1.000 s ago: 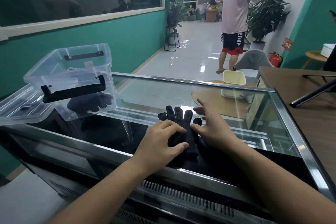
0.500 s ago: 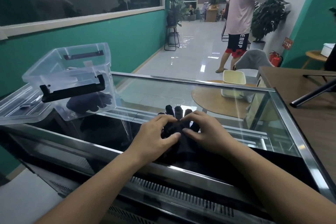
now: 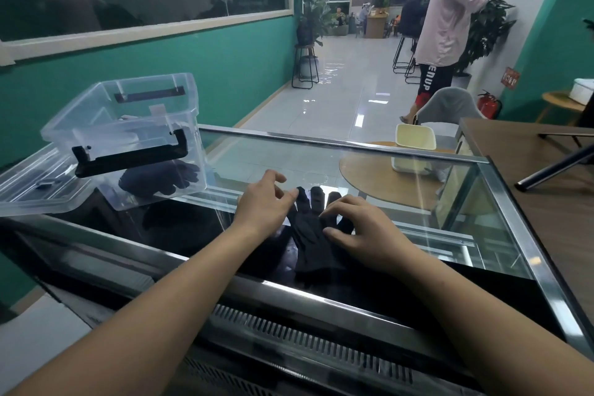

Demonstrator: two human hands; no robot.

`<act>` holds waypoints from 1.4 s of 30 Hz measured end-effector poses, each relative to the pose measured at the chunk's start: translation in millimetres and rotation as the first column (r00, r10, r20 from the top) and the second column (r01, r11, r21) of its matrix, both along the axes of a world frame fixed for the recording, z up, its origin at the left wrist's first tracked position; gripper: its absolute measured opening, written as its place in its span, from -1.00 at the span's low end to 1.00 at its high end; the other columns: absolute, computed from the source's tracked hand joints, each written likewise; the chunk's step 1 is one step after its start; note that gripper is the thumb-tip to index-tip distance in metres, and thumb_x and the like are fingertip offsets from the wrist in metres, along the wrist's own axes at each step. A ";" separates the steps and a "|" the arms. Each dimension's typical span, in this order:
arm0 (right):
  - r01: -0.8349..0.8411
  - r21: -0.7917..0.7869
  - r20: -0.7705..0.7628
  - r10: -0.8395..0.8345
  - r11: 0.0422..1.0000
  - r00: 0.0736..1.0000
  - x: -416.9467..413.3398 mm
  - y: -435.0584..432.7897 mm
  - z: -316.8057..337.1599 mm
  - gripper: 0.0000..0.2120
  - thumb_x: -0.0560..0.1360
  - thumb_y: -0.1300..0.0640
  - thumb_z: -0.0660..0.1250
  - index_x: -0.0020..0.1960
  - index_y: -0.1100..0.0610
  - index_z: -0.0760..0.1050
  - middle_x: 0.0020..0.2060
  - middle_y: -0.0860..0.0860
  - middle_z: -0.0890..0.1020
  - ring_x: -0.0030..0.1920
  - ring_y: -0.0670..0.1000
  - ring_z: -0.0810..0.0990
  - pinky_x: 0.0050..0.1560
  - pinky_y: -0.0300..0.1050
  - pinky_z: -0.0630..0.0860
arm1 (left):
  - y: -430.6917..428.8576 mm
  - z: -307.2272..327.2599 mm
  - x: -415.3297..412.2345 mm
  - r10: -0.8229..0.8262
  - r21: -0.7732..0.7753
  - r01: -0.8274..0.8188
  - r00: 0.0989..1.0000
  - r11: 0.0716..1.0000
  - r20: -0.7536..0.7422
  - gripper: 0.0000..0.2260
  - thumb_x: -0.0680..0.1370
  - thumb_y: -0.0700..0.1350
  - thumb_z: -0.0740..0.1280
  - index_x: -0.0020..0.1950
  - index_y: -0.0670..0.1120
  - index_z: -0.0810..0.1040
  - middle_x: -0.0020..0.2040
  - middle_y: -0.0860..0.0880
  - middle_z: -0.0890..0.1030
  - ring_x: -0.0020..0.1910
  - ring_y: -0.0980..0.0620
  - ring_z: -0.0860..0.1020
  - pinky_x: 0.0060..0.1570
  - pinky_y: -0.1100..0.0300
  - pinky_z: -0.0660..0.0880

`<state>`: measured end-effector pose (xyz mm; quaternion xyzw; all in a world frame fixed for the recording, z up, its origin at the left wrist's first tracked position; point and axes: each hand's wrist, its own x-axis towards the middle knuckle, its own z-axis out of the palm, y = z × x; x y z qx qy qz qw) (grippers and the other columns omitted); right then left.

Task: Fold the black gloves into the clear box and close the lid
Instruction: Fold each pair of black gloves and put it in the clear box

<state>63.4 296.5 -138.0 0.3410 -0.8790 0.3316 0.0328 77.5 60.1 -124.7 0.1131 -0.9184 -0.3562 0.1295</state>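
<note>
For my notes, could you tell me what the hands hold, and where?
The right hand pinches the black glove near its finger bases; the left hand touches a glove fingertip, grip unclear.

2 black gloves [image 3: 310,236] [image 3: 160,178], 1 clear box [image 3: 135,125], 1 lid [image 3: 32,186]

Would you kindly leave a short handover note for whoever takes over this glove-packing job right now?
Left hand: loosely curled beside the second glove, holding nothing.
Right hand: bent fingers rest on that glove, which lies flat on the glass counter; grip unclear.
Clear box: open, first glove inside; lid lies off at its left.
Done: first glove boxed.
Left: fold second glove, box it, close lid.
</note>
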 end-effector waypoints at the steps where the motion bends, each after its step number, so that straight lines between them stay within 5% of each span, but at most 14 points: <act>1: -0.002 0.002 0.003 0.002 1.000 1.000 0.1 0.2 -0.1 -0.83 0.58 0.05 0.49 0.17 -0.04 0.69 0.13 -0.12 0.61 0.04 -0.13 0.59 0.02 -0.42 0.40 | 0.9 1.8 -3.4 -0.004 0.017 0.004 1.000 1.000 0.020 -0.63 0.62 0.22 0.41 0.33 0.06 0.52 -0.01 0.09 0.67 0.08 -0.05 0.66 0.19 -0.06 0.61; 5: -0.010 -0.001 0.010 0.010 1.000 1.000 -0.2 0.4 0.4 -0.84 0.58 0.05 0.49 0.16 -0.04 0.69 0.13 -0.12 0.61 0.06 -0.10 0.59 0.06 -0.33 0.46 | 3.8 9.2 -14.8 -0.041 0.049 0.038 0.997 0.998 0.063 -0.58 0.53 0.21 0.53 0.31 0.11 0.52 -0.01 0.07 0.69 0.04 0.02 0.67 0.07 0.05 0.60; 11: -0.015 0.001 0.001 0.015 1.000 1.000 -1.1 -0.1 -0.7 -0.85 0.58 0.04 0.48 0.15 -0.05 0.69 0.13 -0.12 0.60 0.06 -0.10 0.58 0.04 -0.33 0.44 | 4.7 12.8 -21.3 -0.083 0.207 0.074 0.996 0.976 0.033 -0.63 0.49 -0.17 0.56 0.25 0.04 0.59 -0.05 0.01 0.71 -0.12 0.02 0.67 -0.24 0.21 0.50; 19: -0.029 -0.065 -0.014 0.029 0.997 0.999 0.3 1.4 -0.6 -0.82 0.56 0.11 0.51 0.14 -0.03 0.68 0.09 -0.12 0.60 0.04 -0.08 0.59 0.09 -0.17 0.54 | -1.8 -0.5 -8.2 -0.008 0.078 0.021 0.986 0.997 -0.164 -0.69 0.55 -0.01 0.56 0.21 0.03 0.55 0.07 0.05 0.62 -0.03 0.06 0.61 -0.03 0.13 0.57; 23: -0.044 -0.109 -0.057 0.038 0.993 0.998 1.7 0.7 1.2 -0.82 0.56 0.13 0.51 0.15 -0.03 0.70 0.05 -0.11 0.61 0.03 -0.06 0.59 0.07 -0.11 0.58 | -5.1 -12.2 10.2 -0.110 -0.084 0.093 0.967 0.992 -0.229 -0.84 0.63 -0.03 0.48 0.17 -0.02 0.64 0.11 0.06 0.62 0.03 0.05 0.59 -0.03 0.33 0.43; 32: -0.086 -0.059 -0.011 0.086 0.995 0.996 3.4 0.7 3.3 -0.85 0.55 0.06 0.54 0.12 -0.04 0.70 0.04 -0.09 0.61 0.03 -0.14 0.59 0.06 -0.26 0.49 | -9.3 2.6 -14.7 -0.055 -0.056 0.059 0.997 0.997 0.059 -0.83 0.67 -0.07 0.39 0.23 -0.02 0.69 0.08 0.04 0.71 0.03 0.02 0.63 0.00 0.19 0.47; 37: -0.083 -0.064 -0.001 0.083 0.995 0.997 3.3 0.6 1.3 -0.85 0.54 0.04 0.54 0.11 -0.05 0.70 0.04 -0.09 0.60 0.02 -0.13 0.59 0.06 -0.22 0.52 | -9.1 17.4 -32.4 -0.138 -0.038 0.149 0.969 0.988 0.203 -0.93 0.56 0.01 0.53 0.00 0.07 0.70 -0.03 0.04 0.74 0.02 0.00 0.68 0.00 0.15 0.53; 42: -0.077 -0.056 -0.007 0.077 0.995 0.997 3.6 0.4 1.3 -0.84 0.55 0.04 0.53 0.12 -0.05 0.70 0.05 -0.10 0.60 0.03 -0.11 0.58 0.07 -0.22 0.51 | -7.2 19.9 -42.3 -0.166 0.001 0.171 0.954 0.985 0.251 -0.92 0.52 -0.13 0.53 -0.15 0.02 0.70 -0.13 0.00 0.72 -0.15 0.00 0.61 -0.14 0.19 0.50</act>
